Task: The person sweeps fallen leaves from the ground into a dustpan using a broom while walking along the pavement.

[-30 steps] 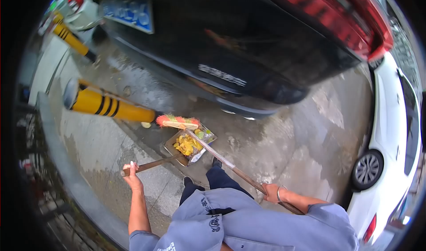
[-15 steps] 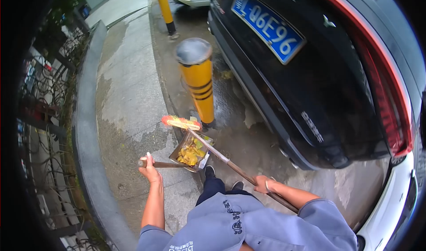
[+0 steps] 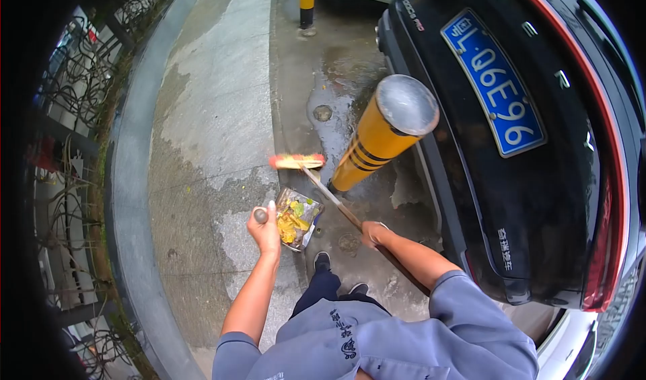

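My left hand (image 3: 264, 233) is closed around the top of a long dustpan handle (image 3: 260, 215), whose end points up towards me. Below it, the dustpan (image 3: 311, 212) holds yellow and green leaves (image 3: 291, 226). My right hand (image 3: 374, 234) grips the wooden shaft of a broom (image 3: 346, 212), which slants from beside my right arm to the ground ahead. Its red and yellow broom head (image 3: 297, 161) is just beyond the dustpan, apart from it, near the pavement's edge.
A yellow bollard (image 3: 378, 138) with black bands stands right of the broom head. Behind it is a parked black car (image 3: 437, 77). Another bollard (image 3: 307, 0) is farther ahead. A low kerb wall (image 3: 131, 178) and a fence with bare vines (image 3: 74, 97) run along the left. Wet ground (image 3: 330, 121) lies ahead.
The view has shifted, so the bollard and car sit farther right. The dustpan handle has swung from lying sideways to pointing up at me. The broom head has moved away from the dustpan.
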### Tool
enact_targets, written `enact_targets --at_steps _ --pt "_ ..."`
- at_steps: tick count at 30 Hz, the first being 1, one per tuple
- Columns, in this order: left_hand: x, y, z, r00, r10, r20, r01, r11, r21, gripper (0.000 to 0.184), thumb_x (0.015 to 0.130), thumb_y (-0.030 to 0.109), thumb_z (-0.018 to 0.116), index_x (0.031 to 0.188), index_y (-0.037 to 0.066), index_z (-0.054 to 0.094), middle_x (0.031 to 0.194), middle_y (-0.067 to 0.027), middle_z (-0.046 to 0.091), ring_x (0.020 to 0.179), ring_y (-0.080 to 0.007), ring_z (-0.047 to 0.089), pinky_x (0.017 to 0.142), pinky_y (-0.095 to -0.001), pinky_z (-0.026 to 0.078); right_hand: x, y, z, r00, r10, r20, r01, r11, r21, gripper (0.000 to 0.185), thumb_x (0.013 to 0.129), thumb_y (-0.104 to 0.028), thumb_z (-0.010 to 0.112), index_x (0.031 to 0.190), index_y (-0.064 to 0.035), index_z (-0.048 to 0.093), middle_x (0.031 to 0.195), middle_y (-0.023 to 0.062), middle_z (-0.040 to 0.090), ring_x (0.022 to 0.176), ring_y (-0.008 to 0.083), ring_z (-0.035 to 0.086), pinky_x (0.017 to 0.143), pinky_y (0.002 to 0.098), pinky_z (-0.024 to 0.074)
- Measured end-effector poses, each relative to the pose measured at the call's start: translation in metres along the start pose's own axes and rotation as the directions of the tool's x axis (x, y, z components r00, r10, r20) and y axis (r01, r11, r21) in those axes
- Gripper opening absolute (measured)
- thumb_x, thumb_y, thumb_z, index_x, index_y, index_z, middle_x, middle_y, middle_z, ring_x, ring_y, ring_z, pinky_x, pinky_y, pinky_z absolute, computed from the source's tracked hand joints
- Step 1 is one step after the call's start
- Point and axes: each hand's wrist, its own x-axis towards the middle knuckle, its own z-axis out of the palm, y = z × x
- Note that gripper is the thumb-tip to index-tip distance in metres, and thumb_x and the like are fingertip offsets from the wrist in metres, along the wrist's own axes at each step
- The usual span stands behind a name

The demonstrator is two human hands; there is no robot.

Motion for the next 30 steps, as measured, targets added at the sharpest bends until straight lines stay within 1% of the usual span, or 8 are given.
enact_targets --at_steps 2,5,6,12,15,24,27,30 --pt "0.008 -0.007 0.0 0.999 0.007 0.052 -0.008 1.0 0.02 0.029 0.07 0.009 0.057 0.051 0.007 0.035 0.05 0.0056 0.032 0.049 -0.004 0.028 0.043 -0.0196 0.027 -0.009 0.021 0.023 0.994 -0.043 0.101 0.035 0.996 0.078 0.012 0.053 -0.004 0.053 0.059 0.0055 0.054 0.056 0.018 0.054 0.049 0.0252 0.055 0.043 0.0328 0.0424" --pt "0.011 -0.005 -0.001 0.995 0.068 0.076 -0.067 0.997 -0.026 0.03 0.07 0.01 0.057 0.051 0.006 0.035 0.05 0.0054 0.032 0.048 -0.004 0.027 0.043 -0.0198 0.026 -0.081 0.051 0.043 0.943 -0.201 0.266 -0.143 0.479 0.866 0.003 0.063 -0.002 0.045 0.065 -0.0002 0.044 0.044 0.0036 0.04 0.032 0.0102 0.04 0.029 0.0246 0.032" --pt "0.009 0.001 -0.004 0.996 0.006 0.086 -0.001 0.998 -0.06 0.029 0.07 0.01 0.057 0.051 0.006 0.035 0.05 0.0052 0.032 0.048 -0.0042 0.028 0.043 -0.0199 0.026 -0.093 0.061 0.061 0.933 -0.239 0.27 -0.146 0.434 0.889 0.009 0.066 -0.001 0.044 0.074 -0.0007 0.043 0.047 0.003 0.04 0.033 0.0093 0.04 0.028 0.0221 0.0306" --pt "-0.003 -0.004 -0.038 0.997 0.06 0.05 -0.063 0.996 0.063 0.028 0.071 0.01 0.056 0.051 0.008 0.036 0.052 0.0053 0.034 0.05 -0.0039 0.03 0.046 -0.0191 0.027 -0.123 0.042 0.049 0.996 -0.085 0.041 0.048 0.837 0.545 0.013 0.065 -0.01 0.048 0.066 0.0026 0.046 0.045 0.0088 0.048 0.04 0.0171 0.05 0.036 0.0279 0.0393" --pt "-0.006 -0.026 -0.084 0.989 0.047 -0.137 -0.04 0.998 0.058 0.025 0.072 0.011 0.054 0.052 0.007 0.038 0.052 0.0037 0.038 0.05 -0.0047 0.032 0.046 -0.0208 0.03 -0.087 0.048 0.037 0.998 -0.034 0.061 -0.007 0.82 0.573 0.012 0.062 -0.01 0.048 0.06 0.0019 0.049 0.047 0.0112 0.051 0.043 0.0184 0.053 0.041 0.0296 0.0419" --pt "-0.059 0.0 -0.149 0.957 0.03 -0.289 -0.023 0.999 0.027 0.023 0.075 0.01 0.05 0.056 0.008 0.036 0.054 -0.0009 0.041 0.052 -0.0084 0.04 0.053 -0.0226 0.035 0.024 0.016 -0.026 1.0 -0.015 0.004 0.015 0.999 -0.04 0.015 0.059 -0.007 0.048 0.048 0.0025 0.052 0.054 0.0151 0.055 0.048 0.0197 0.056 0.044 0.0303 0.0438" --pt "-0.07 -0.024 -0.158 0.966 0.018 -0.256 0.021 0.989 0.149 0.023 0.074 0.01 0.05 0.056 0.008 0.037 0.054 -0.0011 0.042 0.052 -0.0085 0.04 0.053 -0.0222 0.034 -0.005 0.014 -0.005 0.992 -0.119 0.041 0.117 0.992 0.051 0.015 0.058 -0.007 0.049 0.045 0.0017 0.049 0.049 0.0141 0.052 0.045 0.0191 0.054 0.04 0.0288 0.0423" --pt "-0.079 -0.042 -0.175 0.965 0.005 -0.263 0.028 0.992 0.121 0.023 0.072 0.007 0.052 0.055 0.006 0.037 0.054 -0.0005 0.041 0.051 -0.0081 0.04 0.051 -0.0215 0.035 -0.037 0.051 0.016 0.938 -0.223 0.266 0.013 0.789 0.615 0.007 0.062 -0.005 0.048 0.058 -0.0001 0.045 0.045 0.0051 0.043 0.037 0.0126 0.044 0.033 0.0249 0.0363"
